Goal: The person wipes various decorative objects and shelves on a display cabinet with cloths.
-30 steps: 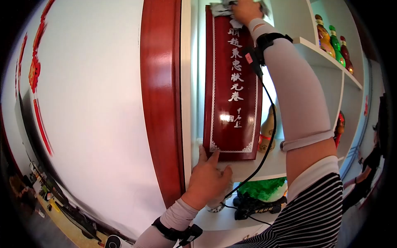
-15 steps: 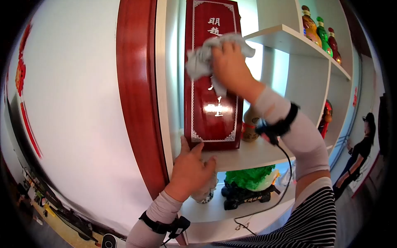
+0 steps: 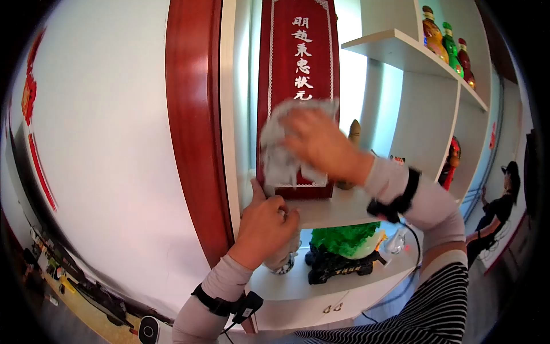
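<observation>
A tall dark-red box (image 3: 298, 63) with white lettering and a silver patterned border stands upright on the shelf. My right hand (image 3: 321, 140) presses a grey cloth (image 3: 281, 155) against its lower front; hand and cloth are smeared by motion. By the box's lower left corner is my left hand (image 3: 264, 226), its index finger pointing up at the edge and the other fingers loosely bent, with nothing visibly held. Behind the right hand, a brown gourd-shaped bottle (image 3: 354, 133) is partly hidden.
Below stands a green cabbage-shaped ornament (image 3: 344, 241) on a black base. Colourful gourd bottles (image 3: 448, 49) occupy the upper right shelf (image 3: 401, 46). A red wooden frame (image 3: 195, 114) borders the left side. Cables hang from my wrist straps. Another person (image 3: 498, 212) stands at far right.
My right hand has moved the cloth down the box front, uncovering the upper lettering. My left hand stays at the lower corner, its fingers bent more. The view has shifted slightly.
</observation>
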